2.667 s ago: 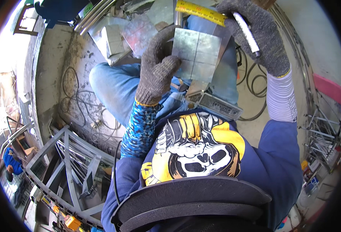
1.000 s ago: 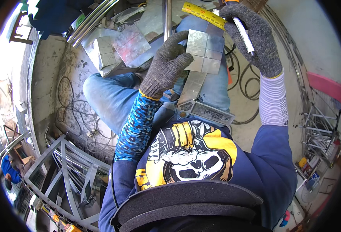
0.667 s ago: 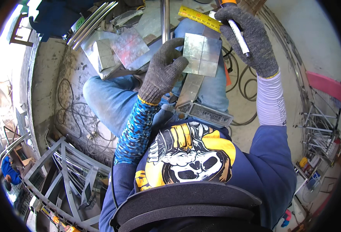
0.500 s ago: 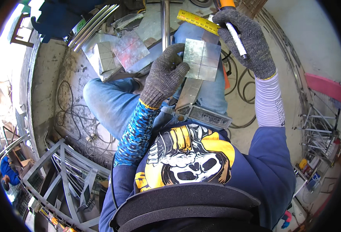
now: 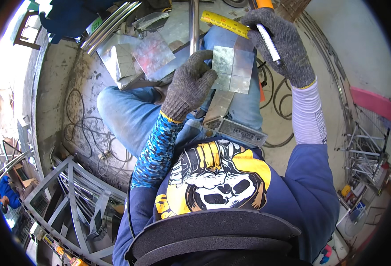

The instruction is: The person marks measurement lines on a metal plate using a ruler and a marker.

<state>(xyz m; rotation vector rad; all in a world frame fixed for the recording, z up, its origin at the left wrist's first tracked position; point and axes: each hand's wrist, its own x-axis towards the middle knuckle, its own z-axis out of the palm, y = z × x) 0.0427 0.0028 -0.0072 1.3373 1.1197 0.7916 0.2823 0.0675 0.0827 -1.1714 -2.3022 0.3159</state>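
My left hand (image 5: pixel 190 84), in a grey knit glove, pinches the left edge of a square metal plate (image 5: pixel 232 69) with scribed cross lines. The plate is above my lap. At upper right, my gloved right hand (image 5: pixel 285 48) is closed round a white marker (image 5: pixel 269 44), its black tip pointing down. A yellow tape measure blade (image 5: pixel 224 23) runs to the fingers of that hand; whether they grip it is hidden. An orange object (image 5: pixel 263 4) shows just past the fingers. Below the plate, a try square (image 5: pixel 240 131) lies across my lap, its blade partly under the plate.
More marked metal sheets (image 5: pixel 153 54) lie in a pile ahead, left of an upright shiny tube (image 5: pixel 194 26). Thin metal tubes (image 5: pixel 111 27) are at the far left. A welded grey metal frame (image 5: pixel 73 195) stands at lower left. Black cables (image 5: pixel 280 99) coil on the floor.
My right hand, with the marker, and the tape blade have shifted very slightly left. My left hand keeps its hold on the plate, which has barely moved.
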